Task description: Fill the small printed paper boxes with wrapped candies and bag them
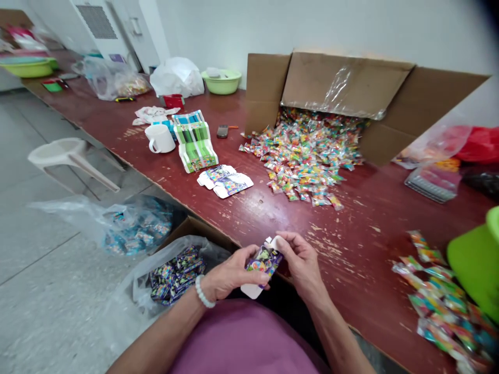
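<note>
Over the near edge of the red table [351, 234], both hands hold a small purple box [265, 261] printed with bright pictures, tilted, with a white flap sticking out at its lower end. The left hand [234, 275], with a pale beaded bracelet [205, 292] at its wrist, grips the box from the side, thumb across the lower part of the printed face and fingers curled around the far side. The right hand [302, 259] pinches the white flap at the upper end between thumb and fingers, its other fingers bent. Beyond them, flattened printed cartons [234, 187] lie on the table, close to a stack of green-printed card [197, 145] and a white mug [161, 139]. Farther right, a large cardboard box [343, 83] stands with its flaps spread, and a heap of wrapped candies [307, 156] spills from it onto the tabletop. More wrapped candies lie loose at the right, beside a bright green container [473, 265] cut off by the view's edge. Below the table's edge at the left, a clear plastic bag [138, 283] holds purple printed packets [177, 275], near another bag [136, 228] of blue packets, and a white stool [58, 153] stands on the grey floor
</note>
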`<state>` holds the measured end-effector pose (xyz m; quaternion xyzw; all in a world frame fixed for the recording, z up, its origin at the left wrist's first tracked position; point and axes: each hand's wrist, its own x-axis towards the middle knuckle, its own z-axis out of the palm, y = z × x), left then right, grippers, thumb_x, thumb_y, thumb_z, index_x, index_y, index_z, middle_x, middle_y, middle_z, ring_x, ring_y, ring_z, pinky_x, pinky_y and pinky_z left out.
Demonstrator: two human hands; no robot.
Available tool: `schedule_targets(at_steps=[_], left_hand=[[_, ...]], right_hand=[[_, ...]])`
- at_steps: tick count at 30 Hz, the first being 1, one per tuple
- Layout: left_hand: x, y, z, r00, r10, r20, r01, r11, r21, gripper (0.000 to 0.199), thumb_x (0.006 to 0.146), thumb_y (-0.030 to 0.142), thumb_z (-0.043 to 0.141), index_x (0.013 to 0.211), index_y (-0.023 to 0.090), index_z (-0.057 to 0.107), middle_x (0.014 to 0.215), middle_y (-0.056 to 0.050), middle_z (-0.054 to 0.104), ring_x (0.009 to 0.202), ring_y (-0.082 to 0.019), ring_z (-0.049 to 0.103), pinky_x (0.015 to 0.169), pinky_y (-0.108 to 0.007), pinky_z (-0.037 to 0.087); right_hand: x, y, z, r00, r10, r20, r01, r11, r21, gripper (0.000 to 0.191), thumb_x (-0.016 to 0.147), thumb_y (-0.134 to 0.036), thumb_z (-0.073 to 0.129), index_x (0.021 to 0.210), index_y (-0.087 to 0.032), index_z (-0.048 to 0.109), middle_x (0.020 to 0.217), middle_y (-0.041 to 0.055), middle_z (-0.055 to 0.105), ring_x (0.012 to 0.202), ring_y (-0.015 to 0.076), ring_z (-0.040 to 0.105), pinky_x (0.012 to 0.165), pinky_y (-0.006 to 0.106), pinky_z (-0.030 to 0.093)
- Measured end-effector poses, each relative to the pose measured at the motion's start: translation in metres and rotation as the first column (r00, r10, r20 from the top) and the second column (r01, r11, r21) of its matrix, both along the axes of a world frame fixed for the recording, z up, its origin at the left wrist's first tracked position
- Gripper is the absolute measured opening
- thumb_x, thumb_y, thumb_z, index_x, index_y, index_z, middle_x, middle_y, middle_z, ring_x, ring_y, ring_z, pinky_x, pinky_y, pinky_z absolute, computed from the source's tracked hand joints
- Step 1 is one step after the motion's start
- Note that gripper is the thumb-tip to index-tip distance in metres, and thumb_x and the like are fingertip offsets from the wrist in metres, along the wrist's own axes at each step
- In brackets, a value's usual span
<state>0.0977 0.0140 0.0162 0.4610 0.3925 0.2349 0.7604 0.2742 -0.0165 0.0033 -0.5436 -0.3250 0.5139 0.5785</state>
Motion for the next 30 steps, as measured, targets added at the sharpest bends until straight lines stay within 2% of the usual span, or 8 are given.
schedule_targets(at_steps=[4, 7, 13, 16, 20, 24, 27, 30], left_hand=[[-0.004, -0.006, 0.011, 0.89, -0.324, 0.321, 0.417, 0.862, -0.288, 0.05, 0.063, 0.04, 0.084, 0.102, 0.013, 0.068, 0.096, -0.012, 0.072, 0.074, -0.021, 0.071, 0.066, -0.027, 0.052], [-0.003, -0.006, 0.015, 0.828, -0.385, 0.409, 0.516, 0.808, -0.285, 0.046, 0.063, 0.045, 0.083, 0.092, 0.011, 0.072, 0.084, -0.012, 0.073, 0.065, -0.022, 0.071, 0.055, -0.026, 0.05], [0.0, -0.011, 0.009, 0.895, -0.244, 0.375, 0.347, 0.908, -0.237, 0.051, 0.057, 0.043, 0.09, 0.094, 0.013, 0.071, 0.081, -0.009, 0.073, 0.064, -0.022, 0.072, 0.057, -0.026, 0.054], [-0.001, -0.011, 0.01, 0.941, -0.182, 0.287, 0.255, 0.935, -0.246, 0.042, 0.062, 0.037, 0.088, 0.09, 0.012, 0.07, 0.076, -0.008, 0.072, 0.059, -0.021, 0.071, 0.054, -0.025, 0.054], [0.002, -0.012, 0.015, 0.98, -0.105, 0.171, 0.141, 0.967, -0.212, 0.039, 0.068, 0.036, 0.085, 0.093, 0.013, 0.066, 0.072, -0.006, 0.072, 0.053, -0.019, 0.069, 0.051, -0.027, 0.054], [0.011, -0.011, 0.015, 0.994, -0.031, 0.106, 0.042, 0.993, -0.11, 0.039, 0.071, 0.041, 0.082, 0.089, 0.012, 0.065, 0.068, -0.003, 0.068, 0.056, -0.015, 0.064, 0.057, -0.027, 0.054], [0.013, -0.01, 0.013, 1.0, -0.012, 0.026, 0.01, 0.997, 0.071, 0.032, 0.078, 0.039, 0.076, 0.092, 0.012, 0.066, 0.083, -0.004, 0.069, 0.075, -0.014, 0.065, 0.07, -0.025, 0.053], [0.012, -0.011, 0.012, 0.993, 0.118, -0.012, -0.112, 0.964, 0.239, 0.04, 0.081, 0.034, 0.074, 0.114, 0.018, 0.056, 0.098, -0.003, 0.069, 0.086, -0.016, 0.066, 0.076, -0.027, 0.054]], right_hand=[[-0.008, -0.013, 0.019, 0.986, 0.134, 0.098, -0.138, 0.99, 0.033, 0.029, 0.088, -0.048, 0.067, 0.1, -0.021, 0.066, 0.073, -0.0014, 0.063, 0.058, 0.0111, 0.051, 0.053, 0.023, 0.042], [-0.011, -0.018, 0.031, 0.967, 0.238, 0.093, -0.243, 0.969, 0.037, 0.028, 0.09, -0.049, 0.063, 0.101, -0.022, 0.065, 0.067, -0.0034, 0.057, 0.051, 0.0093, 0.045, 0.048, 0.022, 0.038], [-0.01, -0.019, 0.034, 0.97, 0.245, -0.002, -0.243, 0.964, 0.103, 0.047, 0.086, -0.04, 0.072, 0.129, -0.032, 0.054, 0.106, 0.0011, 0.066, 0.089, 0.0149, 0.062, 0.081, 0.027, 0.05], [-0.011, -0.021, 0.033, 0.962, 0.254, -0.095, -0.245, 0.964, 0.104, 0.053, 0.082, -0.039, 0.076, 0.129, -0.03, 0.053, 0.116, 0.0043, 0.067, 0.097, 0.0172, 0.063, 0.087, 0.03, 0.051], [-0.017, -0.025, 0.034, 0.956, 0.26, -0.134, -0.25, 0.964, 0.086, 0.041, 0.078, -0.038, 0.079, 0.113, -0.023, 0.064, 0.099, 0.0037, 0.071, 0.076, 0.0138, 0.064, 0.069, 0.025, 0.054], [-0.021, -0.024, 0.03, 0.971, 0.18, -0.158, -0.184, 0.983, -0.011, 0.03, 0.078, -0.046, 0.077, 0.083, -0.018, 0.066, 0.059, -0.0039, 0.061, 0.04, 0.007, 0.046, 0.039, 0.02, 0.041], [-0.018, -0.02, 0.024, 0.997, 0.054, -0.058, -0.054, 0.999, 0.003, 0.03, 0.077, -0.044, 0.078, 0.075, -0.017, 0.066, 0.066, -0.0008, 0.066, 0.05, 0.0099, 0.056, 0.049, 0.023, 0.049], [-0.012, -0.016, 0.02, 0.999, -0.032, 0.036, 0.031, 0.999, 0.028, 0.026, 0.078, -0.041, 0.077, 0.09, -0.018, 0.068, 0.077, 0.0005, 0.07, 0.062, 0.0124, 0.062, 0.058, 0.024, 0.052]])
